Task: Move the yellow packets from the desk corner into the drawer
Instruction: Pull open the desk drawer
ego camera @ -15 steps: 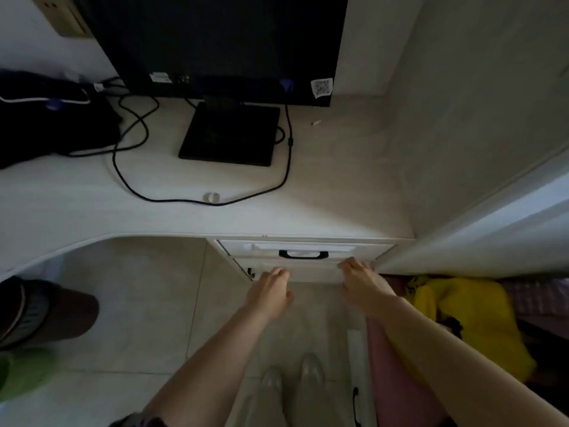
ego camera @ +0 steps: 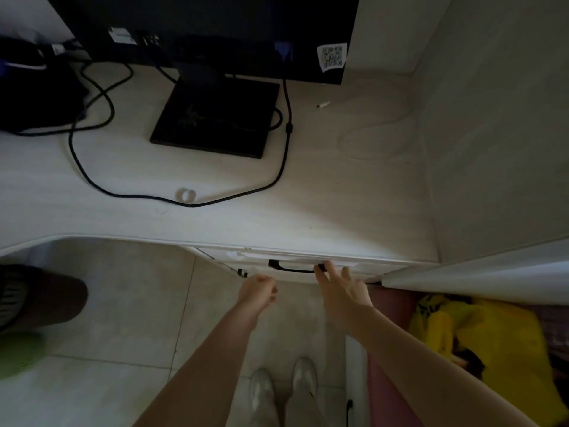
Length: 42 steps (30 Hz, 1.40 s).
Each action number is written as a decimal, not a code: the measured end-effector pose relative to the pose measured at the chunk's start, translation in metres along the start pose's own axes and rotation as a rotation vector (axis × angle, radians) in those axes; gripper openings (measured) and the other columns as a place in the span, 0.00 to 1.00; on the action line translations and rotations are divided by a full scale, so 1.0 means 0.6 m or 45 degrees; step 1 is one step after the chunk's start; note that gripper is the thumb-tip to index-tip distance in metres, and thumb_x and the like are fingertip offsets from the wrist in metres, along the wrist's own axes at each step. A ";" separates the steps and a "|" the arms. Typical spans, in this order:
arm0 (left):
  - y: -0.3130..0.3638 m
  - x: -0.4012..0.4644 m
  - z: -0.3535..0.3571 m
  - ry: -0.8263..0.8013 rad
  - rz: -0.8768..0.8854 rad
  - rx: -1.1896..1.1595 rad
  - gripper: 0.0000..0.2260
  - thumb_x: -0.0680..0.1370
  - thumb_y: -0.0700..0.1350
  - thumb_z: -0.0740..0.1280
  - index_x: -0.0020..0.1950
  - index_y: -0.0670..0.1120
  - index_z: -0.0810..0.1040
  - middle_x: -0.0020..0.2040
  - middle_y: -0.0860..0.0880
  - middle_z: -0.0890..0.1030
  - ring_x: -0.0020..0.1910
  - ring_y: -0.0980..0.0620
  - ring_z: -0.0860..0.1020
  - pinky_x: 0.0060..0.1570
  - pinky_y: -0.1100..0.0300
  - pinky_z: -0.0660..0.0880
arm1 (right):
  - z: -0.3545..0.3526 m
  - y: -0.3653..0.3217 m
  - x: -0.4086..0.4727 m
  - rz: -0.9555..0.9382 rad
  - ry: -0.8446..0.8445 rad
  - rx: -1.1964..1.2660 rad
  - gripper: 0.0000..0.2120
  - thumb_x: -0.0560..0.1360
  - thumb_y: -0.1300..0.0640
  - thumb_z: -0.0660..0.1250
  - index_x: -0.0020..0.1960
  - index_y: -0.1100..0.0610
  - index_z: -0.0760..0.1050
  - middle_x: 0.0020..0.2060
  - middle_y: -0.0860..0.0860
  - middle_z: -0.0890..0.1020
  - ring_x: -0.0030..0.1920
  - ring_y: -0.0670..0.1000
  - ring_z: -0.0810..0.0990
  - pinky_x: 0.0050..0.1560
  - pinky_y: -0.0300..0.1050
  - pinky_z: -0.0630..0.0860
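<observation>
The right hand (ego camera: 341, 291) reaches with fingers spread, released, its fingertips (ego camera: 328, 266) at the right end of the black handle (ego camera: 292, 268) on the drawer (ego camera: 363, 268), which looks closed under the counter (ego camera: 308, 211) edge. The left hand (ego camera: 258, 292) hangs loosely curled, its grip holding nothing. Yellow packets cannot be made out on the counter corner; the light is dim.

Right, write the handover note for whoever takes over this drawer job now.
Left hand: loosely curled, empty, just below the drawer front.
Right hand: open, fingertips at the right end of the black drawer handle.
Drawer: nearly or fully shut under the desk edge.
Yellow packets: none visible on the desk corner; probably already inside, unconfirmed.
Left: check the drawer is fully closed.
</observation>
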<state>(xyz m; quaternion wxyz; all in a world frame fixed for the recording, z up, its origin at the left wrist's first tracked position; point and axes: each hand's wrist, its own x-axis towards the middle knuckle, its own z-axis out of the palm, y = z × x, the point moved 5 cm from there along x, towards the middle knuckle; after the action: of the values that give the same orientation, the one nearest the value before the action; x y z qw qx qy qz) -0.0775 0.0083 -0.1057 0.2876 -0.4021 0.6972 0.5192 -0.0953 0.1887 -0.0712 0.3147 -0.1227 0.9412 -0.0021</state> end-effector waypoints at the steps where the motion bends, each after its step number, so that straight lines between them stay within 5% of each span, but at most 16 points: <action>1: -0.006 0.003 0.007 -0.051 -0.118 -0.193 0.05 0.78 0.39 0.61 0.45 0.43 0.76 0.45 0.45 0.80 0.43 0.45 0.81 0.50 0.51 0.78 | 0.006 0.001 0.000 0.029 -0.025 0.012 0.34 0.75 0.61 0.62 0.76 0.50 0.51 0.74 0.53 0.55 0.68 0.59 0.65 0.52 0.52 0.78; 6: -0.008 0.038 0.045 -0.144 -0.276 -0.832 0.06 0.80 0.38 0.61 0.56 0.40 0.74 0.46 0.45 0.79 0.42 0.48 0.79 0.43 0.55 0.75 | 0.018 0.013 0.002 0.130 -0.057 0.200 0.38 0.73 0.62 0.63 0.76 0.41 0.49 0.70 0.53 0.61 0.67 0.58 0.66 0.55 0.53 0.77; 13: 0.001 0.046 0.068 -0.145 -0.238 -0.938 0.13 0.82 0.36 0.57 0.38 0.40 0.71 0.27 0.47 0.79 0.39 0.51 0.78 0.47 0.56 0.75 | 0.058 0.010 -0.009 0.137 0.050 0.529 0.35 0.75 0.62 0.59 0.76 0.40 0.50 0.67 0.49 0.67 0.61 0.53 0.71 0.49 0.48 0.76; 15: -0.009 0.043 0.068 -0.136 -0.238 -0.962 0.12 0.82 0.36 0.58 0.39 0.41 0.72 0.31 0.46 0.78 0.37 0.51 0.79 0.44 0.57 0.76 | 0.067 0.005 -0.012 0.244 0.045 0.992 0.32 0.75 0.61 0.62 0.74 0.43 0.58 0.66 0.51 0.70 0.54 0.51 0.74 0.46 0.43 0.74; 18: -0.024 0.038 0.066 -0.140 -0.238 -1.020 0.10 0.82 0.34 0.58 0.42 0.41 0.73 0.38 0.46 0.77 0.33 0.52 0.82 0.42 0.58 0.76 | 0.067 0.001 -0.026 0.658 0.000 2.212 0.20 0.75 0.56 0.68 0.65 0.54 0.70 0.61 0.62 0.75 0.58 0.56 0.77 0.60 0.51 0.74; 21: -0.037 0.028 0.065 -0.191 -0.234 -1.026 0.05 0.80 0.34 0.61 0.46 0.39 0.74 0.40 0.44 0.80 0.41 0.50 0.81 0.41 0.58 0.77 | 0.043 -0.001 -0.029 0.761 -0.133 2.857 0.24 0.73 0.47 0.68 0.62 0.58 0.65 0.57 0.61 0.74 0.58 0.61 0.77 0.64 0.63 0.71; 24: -0.039 0.002 0.060 -0.352 -0.166 -0.991 0.03 0.78 0.37 0.66 0.51 0.41 0.76 0.45 0.45 0.81 0.50 0.50 0.80 0.52 0.53 0.76 | 0.038 0.021 -0.025 0.969 -0.103 2.976 0.30 0.76 0.49 0.66 0.71 0.59 0.58 0.59 0.68 0.72 0.46 0.64 0.81 0.64 0.65 0.69; 26: -0.041 -0.015 0.054 -0.458 -0.113 -0.935 0.03 0.76 0.39 0.68 0.50 0.44 0.77 0.48 0.47 0.80 0.57 0.51 0.78 0.63 0.48 0.71 | 0.043 0.031 -0.025 1.059 -0.079 2.978 0.31 0.77 0.49 0.64 0.74 0.59 0.56 0.65 0.70 0.68 0.50 0.67 0.80 0.62 0.68 0.70; 28: -0.042 -0.029 0.047 -0.532 -0.110 -0.940 0.08 0.73 0.44 0.71 0.51 0.46 0.78 0.49 0.48 0.79 0.61 0.50 0.76 0.66 0.42 0.68 | 0.049 0.041 -0.025 1.070 -0.053 2.882 0.23 0.76 0.52 0.65 0.68 0.59 0.64 0.61 0.69 0.71 0.50 0.68 0.78 0.53 0.68 0.74; 33: -0.051 -0.056 0.027 -0.468 -0.222 -1.145 0.16 0.75 0.52 0.70 0.60 0.50 0.72 0.61 0.43 0.73 0.66 0.41 0.73 0.66 0.37 0.68 | 0.060 0.039 -0.042 1.019 -0.027 2.888 0.04 0.75 0.61 0.63 0.48 0.61 0.69 0.50 0.64 0.72 0.44 0.67 0.79 0.45 0.67 0.78; 38: -0.062 -0.050 -0.026 -0.202 -0.300 -1.253 0.24 0.74 0.52 0.72 0.66 0.47 0.69 0.65 0.43 0.68 0.63 0.36 0.73 0.55 0.37 0.76 | 0.097 0.031 -0.084 1.086 -0.161 2.714 0.14 0.77 0.55 0.65 0.59 0.60 0.70 0.61 0.63 0.73 0.59 0.69 0.76 0.44 0.66 0.78; 42: -0.085 -0.048 -0.059 -0.068 -0.331 -1.260 0.07 0.77 0.40 0.68 0.52 0.40 0.73 0.62 0.38 0.69 0.66 0.37 0.71 0.43 0.42 0.76 | 0.122 0.020 -0.118 1.082 -0.099 2.852 0.21 0.74 0.60 0.68 0.65 0.60 0.68 0.63 0.64 0.74 0.54 0.68 0.80 0.43 0.64 0.81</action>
<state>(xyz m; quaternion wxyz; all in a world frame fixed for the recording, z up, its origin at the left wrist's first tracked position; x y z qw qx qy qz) -0.0185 -0.0250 -0.0967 0.1425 -0.5602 0.3044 0.7571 0.0002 0.2222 -0.0891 0.2505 0.5400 0.3715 -0.7125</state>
